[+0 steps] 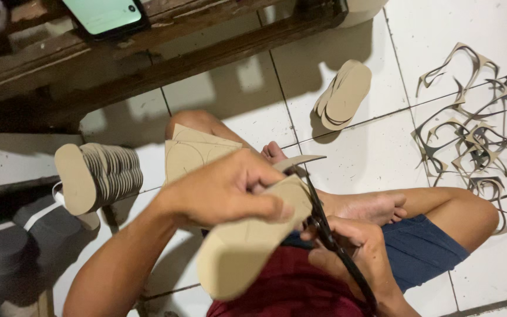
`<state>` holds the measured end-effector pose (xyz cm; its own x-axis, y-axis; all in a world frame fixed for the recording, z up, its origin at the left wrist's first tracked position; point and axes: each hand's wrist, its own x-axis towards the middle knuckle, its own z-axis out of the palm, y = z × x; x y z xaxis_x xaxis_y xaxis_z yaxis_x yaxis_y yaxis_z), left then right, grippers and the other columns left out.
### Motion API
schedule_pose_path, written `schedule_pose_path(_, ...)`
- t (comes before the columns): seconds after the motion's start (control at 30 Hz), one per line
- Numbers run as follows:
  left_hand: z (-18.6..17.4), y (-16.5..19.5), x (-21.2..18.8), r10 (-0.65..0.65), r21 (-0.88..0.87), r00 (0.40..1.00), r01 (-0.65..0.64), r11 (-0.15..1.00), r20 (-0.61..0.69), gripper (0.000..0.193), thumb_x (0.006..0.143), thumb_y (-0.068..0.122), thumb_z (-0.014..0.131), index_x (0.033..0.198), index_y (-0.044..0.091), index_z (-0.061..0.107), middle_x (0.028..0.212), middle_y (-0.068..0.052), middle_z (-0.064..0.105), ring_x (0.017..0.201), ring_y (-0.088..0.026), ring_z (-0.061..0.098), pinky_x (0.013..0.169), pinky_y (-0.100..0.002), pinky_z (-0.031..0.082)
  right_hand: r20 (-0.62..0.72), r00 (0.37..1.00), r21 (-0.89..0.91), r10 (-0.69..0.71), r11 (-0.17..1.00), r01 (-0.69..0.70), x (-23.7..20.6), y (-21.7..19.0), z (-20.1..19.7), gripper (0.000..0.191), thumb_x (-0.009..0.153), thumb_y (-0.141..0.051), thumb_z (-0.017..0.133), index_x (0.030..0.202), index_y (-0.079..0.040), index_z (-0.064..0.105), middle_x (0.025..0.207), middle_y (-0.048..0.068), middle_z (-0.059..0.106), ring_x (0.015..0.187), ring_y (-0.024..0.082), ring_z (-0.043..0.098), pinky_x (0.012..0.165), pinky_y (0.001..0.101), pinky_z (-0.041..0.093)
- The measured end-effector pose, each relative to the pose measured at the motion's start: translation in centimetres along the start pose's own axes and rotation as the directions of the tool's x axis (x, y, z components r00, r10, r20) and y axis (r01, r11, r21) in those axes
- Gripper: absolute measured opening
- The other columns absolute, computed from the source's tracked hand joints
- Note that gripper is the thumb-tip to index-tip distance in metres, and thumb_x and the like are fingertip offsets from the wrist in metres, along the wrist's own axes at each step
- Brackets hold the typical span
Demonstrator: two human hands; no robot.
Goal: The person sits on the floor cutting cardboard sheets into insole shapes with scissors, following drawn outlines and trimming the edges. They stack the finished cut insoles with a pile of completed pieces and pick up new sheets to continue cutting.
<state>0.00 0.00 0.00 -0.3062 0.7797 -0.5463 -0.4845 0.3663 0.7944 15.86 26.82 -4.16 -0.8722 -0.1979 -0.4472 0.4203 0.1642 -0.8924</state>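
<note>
On white floor tiles [347,158] — left hand [224,191] grips a cardboard sole [247,246], right hand [356,243] clasps scissors [324,226]

Tan cardboard sole blank [239,249] tilted over lap, half-cut; black scissors [324,226] biting its right edge.

I see one screen: a phone [105,16] lying at the top left on a dark wooden bench [165,56], partly cut off by the frame's upper edge. It is a rounded rectangle with a black border, its display lit pale green. I find no packages, labels or signs.
</note>
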Motion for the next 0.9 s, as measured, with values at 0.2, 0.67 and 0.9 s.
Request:
schedule_pose_path(0.2,6.2,-0.9,3.0,0.825,0.578,0.462,-0.594,0.56,-0.325,0.02,0.092,0.009,0.068,0.099,-0.009,0.067,0.09,-0.014,0.066,0.089,-0.027,0.062,0.093,-0.039,0.045,-0.159,0.987,0.174,0.024,0.985,0.004,0.9,-1.5,0.5,0.069,0.075,-0.05,0.083,0.118,0.003,0.073,0.079,-0.003,0.062,0.067,0.005,0.052,0.056,0.0192,0.037)
schedule_pose_path(0.67,9.6,-0.4,1.8,0.603,0.233,0.441,-0.644,0.728,-0.665,0.036,0.111,0.025,0.047,0.113,-0.003,0.068,0.103,-0.012,0.073,0.114,-0.023,0.064,0.13,-0.046,0.019,-0.25,0.946,0.008,-0.205,0.977,0.213,2.3,-1.9,2.4,0.089,0.074,-0.08,0.071,0.112,0.0,0.063,0.088,-0.004,0.062,0.077,0.006,0.054,0.065,0.0203,0.045)
schedule_pose_path(0.9,9.2,-0.9,1.0,0.41,0.031,0.588,-0.547,0.837,-0.698,0.036,0.107,0.029,0.053,0.093,0.003,0.073,0.074,-0.003,0.067,0.072,-0.016,0.064,0.069,-0.029,0.052,-0.219,0.975,0.127,-0.037,0.99,0.067,1.7,-1.6,2.5,0.095,0.065,-0.08,0.076,0.107,0.006,0.076,0.076,0.001,0.065,0.065,0.009,0.054,0.055,0.024,0.038)
